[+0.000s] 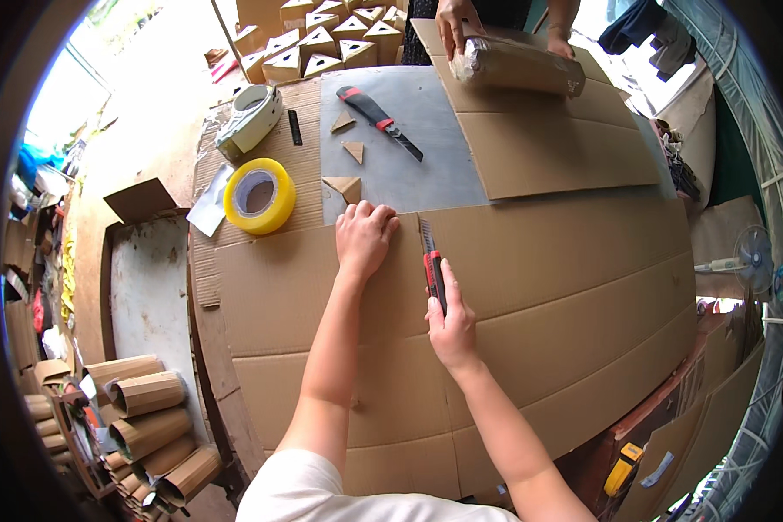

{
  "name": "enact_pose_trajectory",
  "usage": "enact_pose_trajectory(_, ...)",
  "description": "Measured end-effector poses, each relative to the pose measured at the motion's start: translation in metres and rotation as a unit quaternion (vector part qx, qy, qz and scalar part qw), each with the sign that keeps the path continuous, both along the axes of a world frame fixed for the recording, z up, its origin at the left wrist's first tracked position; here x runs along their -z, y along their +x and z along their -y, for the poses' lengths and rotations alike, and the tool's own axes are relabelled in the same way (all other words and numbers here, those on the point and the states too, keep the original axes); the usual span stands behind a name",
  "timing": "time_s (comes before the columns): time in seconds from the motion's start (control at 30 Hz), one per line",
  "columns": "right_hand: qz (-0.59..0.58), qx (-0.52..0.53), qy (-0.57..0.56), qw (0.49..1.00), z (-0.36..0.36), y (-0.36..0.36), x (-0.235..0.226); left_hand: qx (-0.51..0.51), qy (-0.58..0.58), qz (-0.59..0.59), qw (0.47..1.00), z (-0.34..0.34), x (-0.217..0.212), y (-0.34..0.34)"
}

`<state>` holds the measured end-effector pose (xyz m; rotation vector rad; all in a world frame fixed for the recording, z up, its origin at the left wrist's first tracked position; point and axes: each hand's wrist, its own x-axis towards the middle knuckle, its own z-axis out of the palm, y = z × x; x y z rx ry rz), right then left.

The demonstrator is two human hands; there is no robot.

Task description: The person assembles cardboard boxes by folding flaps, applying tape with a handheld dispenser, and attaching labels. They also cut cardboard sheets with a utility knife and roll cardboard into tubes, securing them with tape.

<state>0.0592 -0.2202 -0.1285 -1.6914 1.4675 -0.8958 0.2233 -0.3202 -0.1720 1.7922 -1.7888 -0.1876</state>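
Note:
A wide brown cardboard sheet (557, 261) lies across the table before me, creased in long bands. My right hand (452, 331) grips a black-and-red utility knife (435, 274), its blade pointing away from me at a line near the sheet's far edge. To the left of the blade, my left hand (365, 242) is closed over that same edge, fingers curled. Just beyond it are small cardboard scraps (353, 152) on a grey metal plate (444, 113). A second utility knife (378, 117), blade out, rests on the plate.
Yellow tape (283, 198) and a tape dispenser (250, 117) stand at the far left. Across the table, another person's hands hold a wrapped cardboard bundle (518, 68) over a cardboard piece (557, 148). Cardboard tubes (152, 431) are stacked lower left; a yellow tape measure (623, 470) is lower right.

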Motion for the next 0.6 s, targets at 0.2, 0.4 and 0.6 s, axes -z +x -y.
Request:
enact_pose_trajectory(0.2,-0.115,-0.007,-0.076,0.99,0.01,0.018,0.004,-0.012,-0.013,-0.017,1.0,0.0,-0.001,0.004)
enact_pose_trajectory(0.4,-0.152,-0.007,-0.03,0.988,0.019,0.021,0.0,-0.009,0.011,-0.03,0.999,0.002,-0.003,0.005)
enact_pose_trajectory(0.6,-0.143,0.006,-0.063,0.988,0.018,0.022,0.004,-0.004,0.015,-0.035,0.999,0.003,-0.003,0.005)
